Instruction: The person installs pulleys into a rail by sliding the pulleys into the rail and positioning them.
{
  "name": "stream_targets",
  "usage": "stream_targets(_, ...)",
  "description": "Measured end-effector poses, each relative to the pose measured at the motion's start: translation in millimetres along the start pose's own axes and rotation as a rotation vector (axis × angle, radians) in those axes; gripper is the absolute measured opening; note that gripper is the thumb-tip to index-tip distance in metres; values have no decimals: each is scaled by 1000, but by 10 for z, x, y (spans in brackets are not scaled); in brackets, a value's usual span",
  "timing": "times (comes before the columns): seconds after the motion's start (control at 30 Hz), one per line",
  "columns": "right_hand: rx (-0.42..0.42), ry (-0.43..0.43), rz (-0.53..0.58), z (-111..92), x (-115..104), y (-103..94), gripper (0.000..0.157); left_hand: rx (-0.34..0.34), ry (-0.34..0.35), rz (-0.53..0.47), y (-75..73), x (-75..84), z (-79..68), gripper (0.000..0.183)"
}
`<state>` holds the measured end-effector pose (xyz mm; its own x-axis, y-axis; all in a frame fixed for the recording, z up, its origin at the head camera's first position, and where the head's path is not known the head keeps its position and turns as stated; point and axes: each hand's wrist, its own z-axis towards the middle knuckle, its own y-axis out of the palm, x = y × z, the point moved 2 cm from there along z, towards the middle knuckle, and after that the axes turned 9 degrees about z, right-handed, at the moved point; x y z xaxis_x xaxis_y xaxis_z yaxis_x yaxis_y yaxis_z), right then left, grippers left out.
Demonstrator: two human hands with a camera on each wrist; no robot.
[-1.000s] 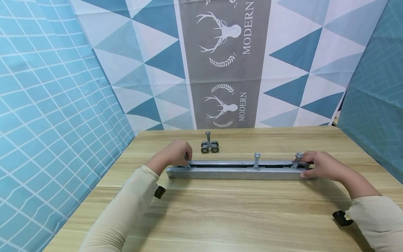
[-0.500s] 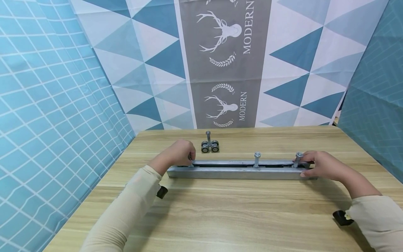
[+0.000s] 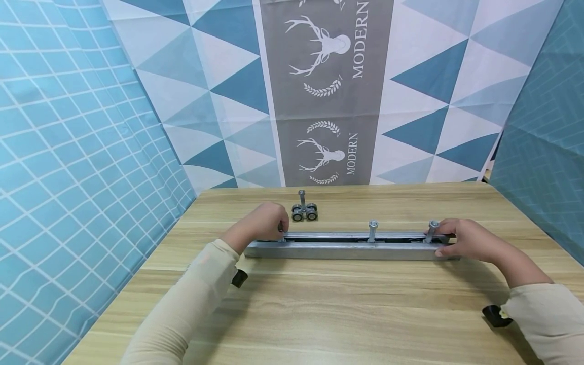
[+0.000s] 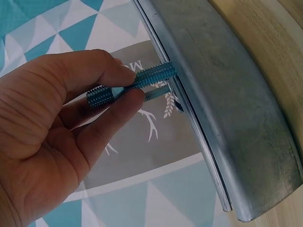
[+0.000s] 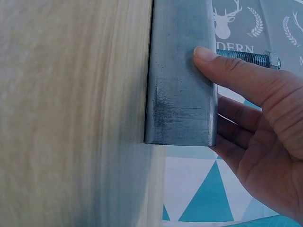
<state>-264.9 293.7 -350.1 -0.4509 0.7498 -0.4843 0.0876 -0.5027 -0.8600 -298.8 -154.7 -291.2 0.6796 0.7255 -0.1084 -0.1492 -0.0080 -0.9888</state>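
A long metal track [image 3: 337,251] with a slot along its top lies across the wooden table. My left hand [image 3: 262,223] is at its left end, pinching an upright threaded bolt [image 4: 154,75] between thumb and fingers. That bolt rises out of the slot; its lower end is hidden inside the track. Around the right end of the track my right hand [image 3: 467,241] grips, thumb [image 5: 206,53] on the front face and fingers behind. Two more bolts stand in the slot: a middle bolt [image 3: 372,230] and a right bolt [image 3: 431,230] beside my right hand.
Behind the track stands a four-wheeled roller [image 3: 304,210] with an upright bolt. The wooden table [image 3: 347,309] extends in front. A patterned cloth [image 3: 328,91] hangs at the back, with a blue checked cloth [image 3: 68,152] on the left.
My left hand has slid to the right along the slot, with the pinched bolt moving along. The right hand has kept its place on the track's end.
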Motion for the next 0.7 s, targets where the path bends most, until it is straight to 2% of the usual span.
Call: stream_targets(0.7,1,2,14,-4,6,-2,35,7,40,16,20,147,145,18)
